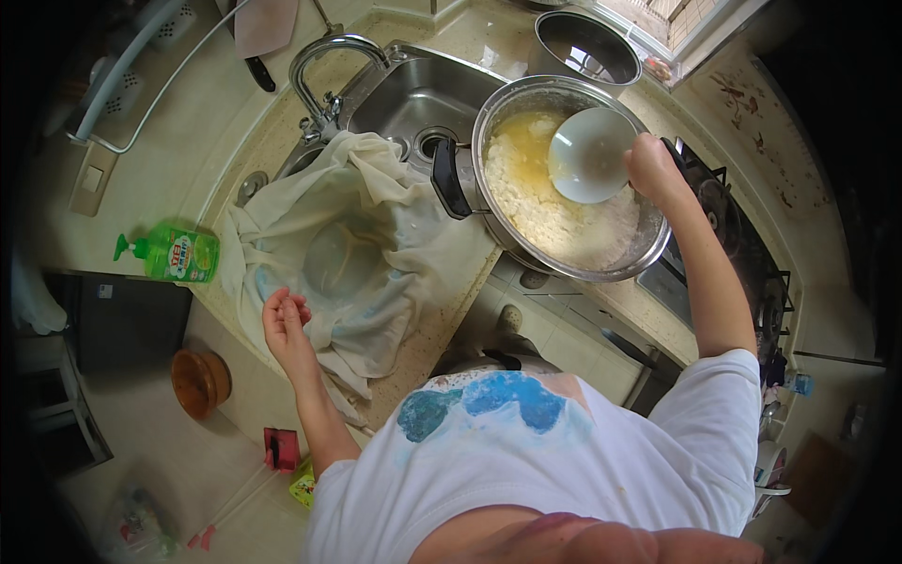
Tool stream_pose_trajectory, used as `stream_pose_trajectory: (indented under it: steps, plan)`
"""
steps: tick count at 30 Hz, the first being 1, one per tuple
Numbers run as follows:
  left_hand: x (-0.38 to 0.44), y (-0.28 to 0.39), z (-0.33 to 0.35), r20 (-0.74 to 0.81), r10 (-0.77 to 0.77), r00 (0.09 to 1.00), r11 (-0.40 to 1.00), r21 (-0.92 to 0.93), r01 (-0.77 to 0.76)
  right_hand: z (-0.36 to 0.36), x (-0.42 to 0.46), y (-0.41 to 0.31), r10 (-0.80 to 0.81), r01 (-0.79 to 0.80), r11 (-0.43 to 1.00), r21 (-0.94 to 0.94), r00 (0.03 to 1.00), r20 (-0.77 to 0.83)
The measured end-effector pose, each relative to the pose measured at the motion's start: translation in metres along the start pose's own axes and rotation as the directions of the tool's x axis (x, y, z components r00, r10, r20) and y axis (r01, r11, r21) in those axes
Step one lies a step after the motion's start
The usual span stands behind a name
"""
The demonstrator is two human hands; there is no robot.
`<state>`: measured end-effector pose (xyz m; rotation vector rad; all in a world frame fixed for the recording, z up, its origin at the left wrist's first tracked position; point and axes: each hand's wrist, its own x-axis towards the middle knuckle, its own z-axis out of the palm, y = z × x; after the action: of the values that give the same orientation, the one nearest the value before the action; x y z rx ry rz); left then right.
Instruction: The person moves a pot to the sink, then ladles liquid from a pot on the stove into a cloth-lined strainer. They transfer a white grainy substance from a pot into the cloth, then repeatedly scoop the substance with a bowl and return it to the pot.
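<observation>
My right hand (652,169) grips the rim of a white bowl (588,158), which is over a large stainless steel pot (518,254). White curds (525,201) and yellowish liquid (525,141) are in the pot. A black side handle (449,180) sticks out on the pot's left. My left hand (285,321) holds nothing, its fingers loosely bent, by the near edge of a pale cloth (380,338). This cloth drapes over a vessel whose walls it hides, and sags in the middle, where a greyish round area (343,257) shows.
Behind the cloth lie a steel sink (437,88) and a chrome faucet (317,84). A dark-lined inner pot (588,49) stands behind the large pot. To the right is a gas stove (726,211). A green soap pump bottle (180,254) sits at the counter's left edge.
</observation>
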<state>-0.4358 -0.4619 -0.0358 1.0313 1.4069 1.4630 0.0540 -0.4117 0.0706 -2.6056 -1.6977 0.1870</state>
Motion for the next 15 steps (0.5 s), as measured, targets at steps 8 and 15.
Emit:
stream_pose_trajectory:
  steps: [8,15]
  plan:
    - [-0.006,-0.002,0.000,0.003,-0.007,1.000,1.000,0.015,0.007,0.013,0.012,0.004,-0.011,0.007,0.996,0.085,0.999,0.052]
    - [-0.005,0.000,0.004,0.032,-0.014,0.999,1.000,0.014,0.014,0.031,0.021,0.012,0.012,-0.019,0.989,0.145,0.999,0.049]
